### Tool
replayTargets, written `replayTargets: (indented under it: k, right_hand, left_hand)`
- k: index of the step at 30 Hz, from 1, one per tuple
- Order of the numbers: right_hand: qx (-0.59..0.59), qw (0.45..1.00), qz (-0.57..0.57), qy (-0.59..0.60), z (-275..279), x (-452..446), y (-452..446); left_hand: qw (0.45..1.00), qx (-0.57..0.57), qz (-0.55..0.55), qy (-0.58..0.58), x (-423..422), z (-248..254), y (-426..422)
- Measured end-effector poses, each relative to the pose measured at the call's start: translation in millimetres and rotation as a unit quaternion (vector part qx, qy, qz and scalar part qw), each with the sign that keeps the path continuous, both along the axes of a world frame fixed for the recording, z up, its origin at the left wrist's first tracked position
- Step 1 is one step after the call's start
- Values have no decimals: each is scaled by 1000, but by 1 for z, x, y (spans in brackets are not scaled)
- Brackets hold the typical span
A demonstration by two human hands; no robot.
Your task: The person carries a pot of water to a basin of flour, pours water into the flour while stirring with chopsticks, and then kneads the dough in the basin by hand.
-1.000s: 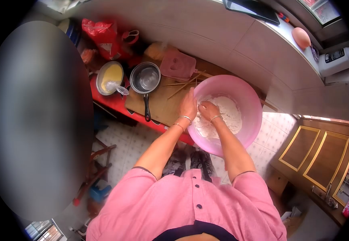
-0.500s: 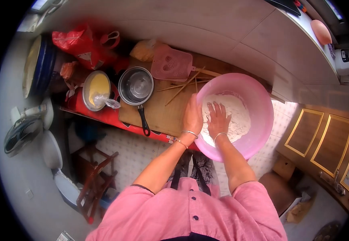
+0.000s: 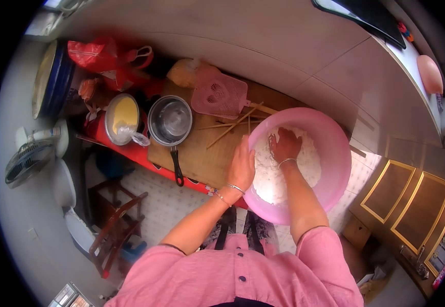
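A large pink basin [image 3: 335, 169] holds white flour [image 3: 268, 181]. My left hand [image 3: 241, 166] holds the basin's left side, its fingers lying along the outer wall by the rim. Inside the basin, my right hand [image 3: 286, 147] is pushed into the far part of the flour. Its fingers are apart and dusted white, with the tips partly hidden in the flour.
Left of the basin, a wooden board [image 3: 202, 158] bears a metal saucepan [image 3: 170, 120], wooden sticks [image 3: 232, 126] and a pink plastic strainer [image 3: 220, 97]. A bowl of yellow meal [image 3: 125, 110] stands farther left. A wooden chair [image 3: 117, 225] is below the table.
My right hand has moved from pressing flat on the flour to digging in farther back, fingers bent. My left hand stays at the basin's side. The view has tilted slightly.
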State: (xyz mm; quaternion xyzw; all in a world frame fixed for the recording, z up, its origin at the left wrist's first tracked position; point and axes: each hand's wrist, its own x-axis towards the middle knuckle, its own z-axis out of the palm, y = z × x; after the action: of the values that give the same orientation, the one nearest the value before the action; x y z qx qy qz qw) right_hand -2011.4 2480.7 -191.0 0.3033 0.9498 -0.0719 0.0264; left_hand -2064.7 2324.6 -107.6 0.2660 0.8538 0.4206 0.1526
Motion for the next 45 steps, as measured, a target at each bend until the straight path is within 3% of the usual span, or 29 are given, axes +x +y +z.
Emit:
replayTargets:
  k: [2, 5, 6, 7, 9, 10, 11, 13, 15, 16, 19, 21, 22, 25, 26, 28, 31, 32, 34, 36, 45]
  right_hand:
    - [-87, 993, -32, -68, 14, -8, 7]
    - [-83, 996, -14, -5, 9, 0, 8]
    - [-177, 984, -19, -23, 26, 0, 15]
    - [-176, 984, -9, -21, 28, 10, 23]
    - [-314, 927, 70, 190, 30, 40, 41]
    - [-233, 956, 80, 162, 38, 55, 52]
    - [-342, 914, 6, 220, 32, 70, 65]
    - [-451, 850, -62, 263, 17, 79, 89]
    - [-491, 823, -119, 261, 2, 72, 102]
    - [-506, 808, -147, 262, -8, 65, 109]
    - [-611, 771, -98, 150, 12, 4, 97]
    - [-585, 784, -209, 11, 67, -35, 48]
    - [-566, 817, -110, -16, 30, -40, 37]
    - [-500, 854, 143, -21, 28, -20, 7]
    - [-494, 857, 144, -19, 36, -11, 0]
    - [-375, 877, 216, -209, 42, 12, -13]
    - [-280, 898, 230, -251, 74, 62, -28]
    - [-278, 897, 231, -255, 71, 78, -29]
    - [-179, 926, 299, -148, 62, 119, -28]
    - [-157, 933, 287, -149, 51, 140, -30]
    - [-32, 966, 241, -86, 17, 98, -27]
  left_hand:
    - [1000, -2, 1, -12, -3, 1, 6]
    - [1000, 8, -8, -16, -4, -5, 1]
    - [1000, 1, -12, -15, -2, -3, -2]
    - [1000, 2, -3, -11, 5, -1, -6]
    - [990, 15, 118, -73, 25, 2, -13]
    - [989, 18, 125, -72, 39, 5, -15]
    - [982, 41, 161, -92, 59, 8, -18]
    - [970, 59, 209, -113, 89, 9, -19]
    - [974, 53, 212, -54, 105, 8, -15]
    - [972, 54, 213, -80, 108, 5, -13]
    - [980, 68, 182, -39, 94, 1, -7]
    - [982, 70, 174, -20, 81, -4, -4]
    - [984, 72, 164, 0, 76, -6, -4]
    - [981, 86, 170, -27, 70, -12, -6]
    - [981, 92, 169, -26, 67, -15, -6]
    - [981, 104, 166, -10, 62, -21, -8]
    - [986, 84, 139, -37, 60, -18, -15]
    - [987, 91, 126, -29, 59, -23, -16]
    - [985, 108, 131, -13, 59, -25, -14]
    - [982, 121, 142, 3, 63, -24, -15]
    - [988, 104, 117, -13, 55, -13, -16]
